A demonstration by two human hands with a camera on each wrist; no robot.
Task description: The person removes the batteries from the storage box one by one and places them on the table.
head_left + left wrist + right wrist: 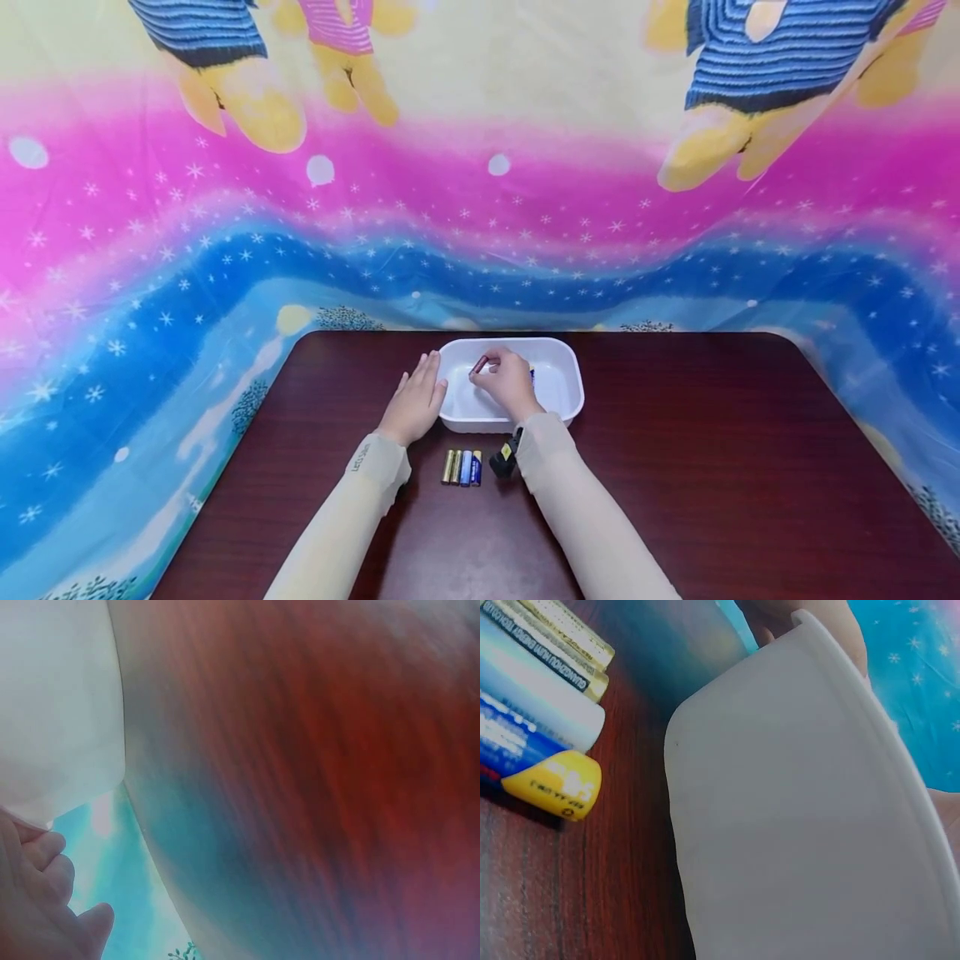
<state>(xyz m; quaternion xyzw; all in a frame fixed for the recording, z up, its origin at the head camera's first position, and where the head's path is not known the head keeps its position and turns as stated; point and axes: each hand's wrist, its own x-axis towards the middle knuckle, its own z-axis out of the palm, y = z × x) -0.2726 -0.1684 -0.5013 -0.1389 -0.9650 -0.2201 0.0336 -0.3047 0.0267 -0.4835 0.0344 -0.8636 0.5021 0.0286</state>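
A white plastic basin point(558, 385) stands at the far side of the table. My left hand point(412, 402) rests against its left side with the fingers extended; in the left wrist view its fingers point(56, 877) show at the lower left, beside the white wall. Over the basin, my right hand point(510, 385) pinches a dark red battery point(478, 365) between thumb and fingers, tilted. Partly hidden behind that hand, a blue and yellow thing point(532, 375) shows inside the basin. In front of the basin several batteries point(467, 468) lie side by side, gold, light blue and blue-yellow.
The dark reddish-brown table point(712, 467) has rounded far corners. A printed cloth point(480, 208) hangs behind it and along its sides. A black wrist device point(504, 460) sits at the right cuff, close to the row of batteries.
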